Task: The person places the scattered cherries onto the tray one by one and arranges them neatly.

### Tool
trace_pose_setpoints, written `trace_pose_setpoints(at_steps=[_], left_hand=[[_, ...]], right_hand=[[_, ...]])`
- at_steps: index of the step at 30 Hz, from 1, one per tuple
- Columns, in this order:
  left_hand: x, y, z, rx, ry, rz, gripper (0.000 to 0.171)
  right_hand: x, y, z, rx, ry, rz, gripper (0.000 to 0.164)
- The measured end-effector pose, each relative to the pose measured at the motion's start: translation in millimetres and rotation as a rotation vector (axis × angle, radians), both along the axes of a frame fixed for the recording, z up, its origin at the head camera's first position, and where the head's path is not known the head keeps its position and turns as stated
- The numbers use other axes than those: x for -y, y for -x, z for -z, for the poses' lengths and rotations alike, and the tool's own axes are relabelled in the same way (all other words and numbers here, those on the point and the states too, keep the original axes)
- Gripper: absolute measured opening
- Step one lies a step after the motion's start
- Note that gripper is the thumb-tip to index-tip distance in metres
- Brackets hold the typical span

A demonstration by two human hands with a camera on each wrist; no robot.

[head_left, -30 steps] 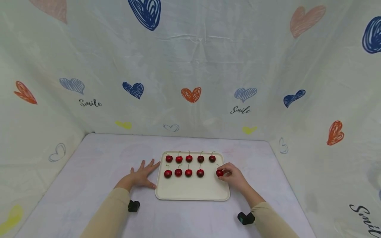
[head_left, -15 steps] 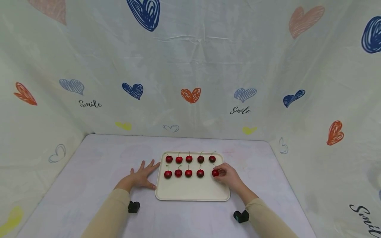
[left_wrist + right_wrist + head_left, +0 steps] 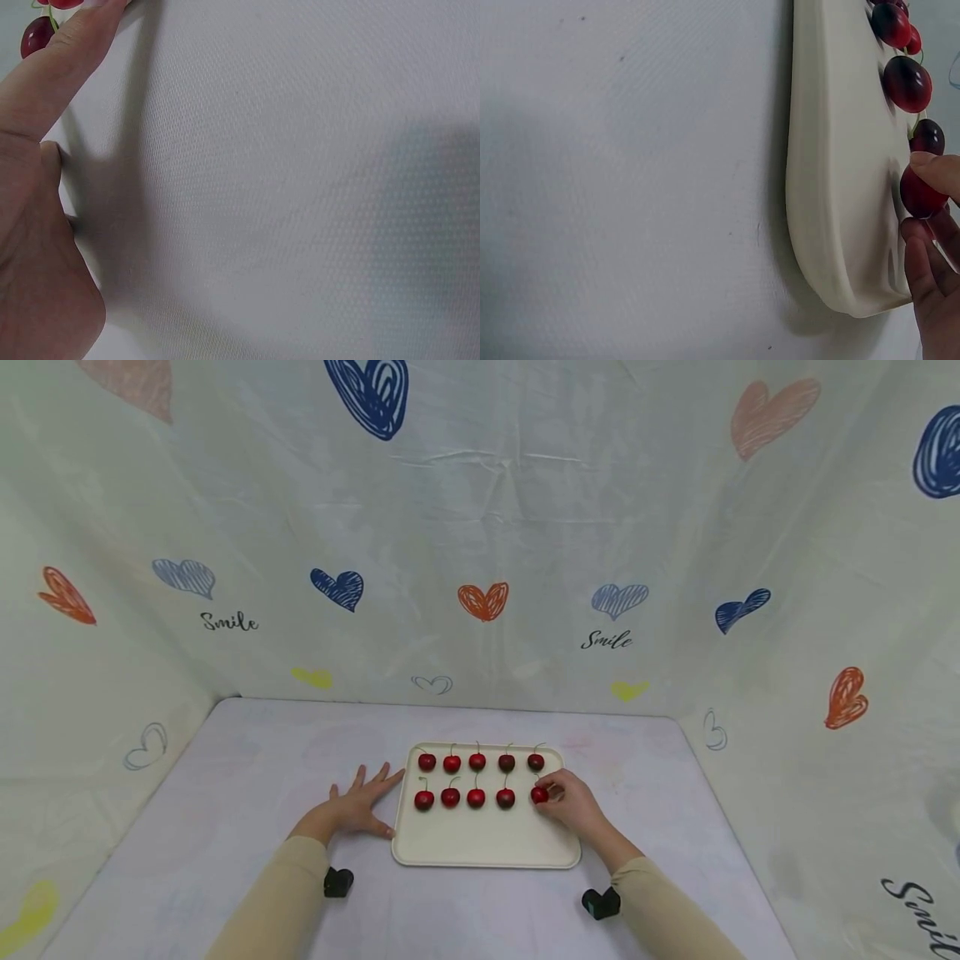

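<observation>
In the head view a cream tray [image 3: 483, 850] bears two rows of dark red cherries with thin green stems. My right hand [image 3: 576, 807] pinches a cherry [image 3: 539, 795] at the right end of the front row. The right wrist view shows thumb and fingers on either side of that cherry [image 3: 921, 193], low over the tray floor. Just behind it sits the last cherry [image 3: 536, 762] of the back row. My left hand [image 3: 351, 807] lies with spread, straight fingers at the tray's left edge, index fingertip and thumb tip right at the rim.
The tray stands on a white-covered table [image 3: 300, 735]. A pale curtain [image 3: 540, 543] printed with hearts and "Smile" surrounds the table at the back and sides. Black wrist-camera mounts [image 3: 338, 883] hang below both sleeves.
My right hand has moved left with its cherry, from near the tray's right rim into line with the front row. The left hand has stayed in place.
</observation>
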State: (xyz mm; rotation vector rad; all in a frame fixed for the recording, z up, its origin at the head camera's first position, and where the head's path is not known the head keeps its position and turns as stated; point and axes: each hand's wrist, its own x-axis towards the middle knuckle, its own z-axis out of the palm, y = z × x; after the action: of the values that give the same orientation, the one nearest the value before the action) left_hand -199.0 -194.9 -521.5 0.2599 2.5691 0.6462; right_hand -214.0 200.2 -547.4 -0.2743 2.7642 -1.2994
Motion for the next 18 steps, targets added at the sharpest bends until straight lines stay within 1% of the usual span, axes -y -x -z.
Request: trace_pose_setpoints(at_steps=[9, 18], left_hand=[[0.3, 1.4, 1.1, 0.004, 0.003, 0.003, 0.11], [0.2, 1.8, 1.2, 0.008, 0.007, -0.004, 0.11]], right_hand=[[0.4, -1.4, -1.9, 0.014, -0.011, 0.001, 0.027], [1.9, -1.4, -3.0, 0.029, -0.033, 0.005, 0.028]])
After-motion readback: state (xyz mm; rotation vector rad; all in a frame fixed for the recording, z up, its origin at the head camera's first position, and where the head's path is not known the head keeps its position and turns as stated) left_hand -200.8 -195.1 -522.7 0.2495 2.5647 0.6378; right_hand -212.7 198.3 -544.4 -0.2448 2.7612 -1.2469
